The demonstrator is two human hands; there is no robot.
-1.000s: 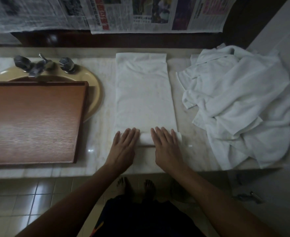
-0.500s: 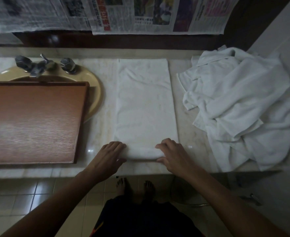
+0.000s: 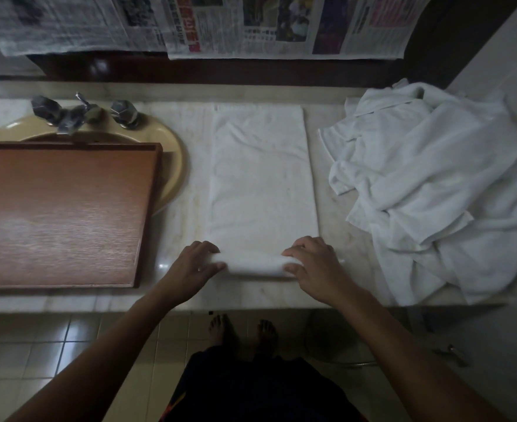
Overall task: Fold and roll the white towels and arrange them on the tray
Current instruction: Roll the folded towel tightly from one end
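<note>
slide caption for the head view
Left hand and right hand grip the rolled end of a white towel beside a tray

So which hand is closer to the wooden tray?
Left. The left hand holds the end of the rolled towel just right of the tray. The right hand holds the other end, with the roll between it and the tray.

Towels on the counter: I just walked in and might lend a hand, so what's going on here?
A person is partway through rolling a folded white towel on the counter. The left hand and right hand grip the two ends of the rolled near part; the rest lies flat. The wooden tray across the sink holds no towels yet, and a heap of loose towels waits on the right.
</note>
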